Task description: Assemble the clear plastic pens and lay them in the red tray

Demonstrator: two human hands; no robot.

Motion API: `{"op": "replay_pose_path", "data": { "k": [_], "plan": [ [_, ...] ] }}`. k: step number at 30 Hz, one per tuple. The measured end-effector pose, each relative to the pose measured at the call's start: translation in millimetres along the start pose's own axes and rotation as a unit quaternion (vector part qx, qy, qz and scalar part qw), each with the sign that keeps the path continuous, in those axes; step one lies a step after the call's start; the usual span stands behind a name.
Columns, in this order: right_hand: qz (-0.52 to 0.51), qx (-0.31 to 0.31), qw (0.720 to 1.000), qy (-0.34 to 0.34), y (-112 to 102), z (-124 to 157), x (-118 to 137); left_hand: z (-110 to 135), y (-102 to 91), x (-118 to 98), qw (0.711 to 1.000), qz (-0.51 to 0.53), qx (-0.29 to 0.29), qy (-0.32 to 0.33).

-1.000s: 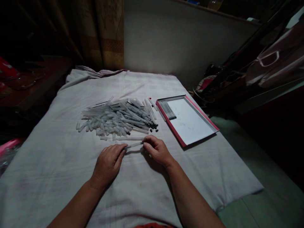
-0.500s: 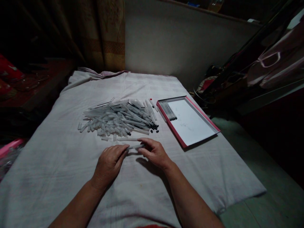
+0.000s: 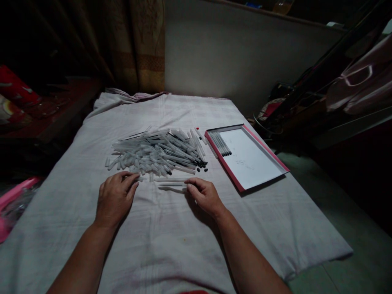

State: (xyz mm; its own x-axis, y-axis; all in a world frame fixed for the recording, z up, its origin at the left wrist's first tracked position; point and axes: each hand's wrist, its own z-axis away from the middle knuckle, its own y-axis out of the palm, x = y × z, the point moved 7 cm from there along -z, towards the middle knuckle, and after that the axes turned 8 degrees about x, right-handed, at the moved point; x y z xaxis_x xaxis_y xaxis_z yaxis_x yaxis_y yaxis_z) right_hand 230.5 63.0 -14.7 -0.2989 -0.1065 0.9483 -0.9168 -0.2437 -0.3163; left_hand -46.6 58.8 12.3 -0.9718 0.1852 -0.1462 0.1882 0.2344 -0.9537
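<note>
My right hand [image 3: 206, 197] pinches one end of a clear pen barrel [image 3: 171, 185], which points left just above the cloth. Another pen barrel [image 3: 168, 179] lies right behind it. My left hand [image 3: 115, 197] is at the near left edge of the pile, thumb and forefinger closed on a small clear pen cap [image 3: 140, 179]. Beyond both hands spreads a pile of pen parts [image 3: 153, 151]: clear barrels, caps, dark refills and small black plugs [image 3: 202, 164]. To the right, a shallow red-edged box [image 3: 227, 176] holds a row of pens [image 3: 221, 143] with black ends.
A pale checked cloth [image 3: 76, 175] covers the table. A grey wall [image 3: 214, 57] and a patterned curtain [image 3: 147, 49] stand behind. At the left are a pink container [image 3: 18, 194] and a red patterned object [image 3: 18, 87]. Tiled floor [image 3: 324, 196] shows on the right.
My left hand has let go of the pen barrel and moved left to a cap by the pile. My right hand keeps the barrel, its left end now free.
</note>
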Motion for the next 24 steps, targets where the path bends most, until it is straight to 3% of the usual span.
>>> {"op": "replay_pose_path", "data": {
  "k": [8,13,24],
  "plan": [
    [-0.113,-0.025,0.993,0.026,0.6,1.2,-3.6,4.7,-1.5,-17.0,0.997,0.066,-0.028,0.026],
    [-0.164,-0.030,0.985,0.033,0.1,0.9,-0.4,8.3,6.5,-27.5,0.978,0.204,0.033,0.019],
    [-0.136,-0.011,0.990,0.033,3.5,0.7,0.6,7.3,4.0,-39.2,0.965,0.254,0.031,0.067]
  ]
}}
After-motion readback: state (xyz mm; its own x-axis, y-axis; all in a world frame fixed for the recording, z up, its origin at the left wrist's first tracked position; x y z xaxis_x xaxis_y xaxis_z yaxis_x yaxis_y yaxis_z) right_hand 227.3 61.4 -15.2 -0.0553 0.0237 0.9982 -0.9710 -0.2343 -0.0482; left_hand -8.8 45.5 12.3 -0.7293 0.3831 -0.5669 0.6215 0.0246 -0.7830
